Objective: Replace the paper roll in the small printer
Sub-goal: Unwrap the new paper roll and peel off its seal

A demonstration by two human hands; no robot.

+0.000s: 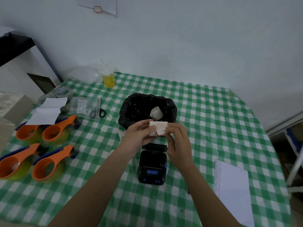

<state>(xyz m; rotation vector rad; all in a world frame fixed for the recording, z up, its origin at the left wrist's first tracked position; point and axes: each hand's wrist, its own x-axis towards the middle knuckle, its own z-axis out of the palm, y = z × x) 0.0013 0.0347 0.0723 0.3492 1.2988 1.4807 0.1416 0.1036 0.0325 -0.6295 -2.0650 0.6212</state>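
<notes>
A small black printer [152, 167] with blue buttons sits on the green checked tablecloth, its lid open toward the far side. Above it I hold a white paper roll [158, 128] between both hands. My left hand [139, 136] grips the roll's left end, thumb on top. My right hand [178, 143] pinches its right end, where a loose flap of paper hangs down. Just behind the roll stands a bin lined with a black bag [139, 108], with a curled piece of white paper [156, 113] inside.
Several orange tape dispensers [47, 164] lie at the left. Scissors [98, 110], a clear plastic pouch [80, 105] and a folded white sheet [47, 110] sit behind them. A yellow drink cup [108, 78] stands at the far edge. A white notepad [232, 189] lies at the right.
</notes>
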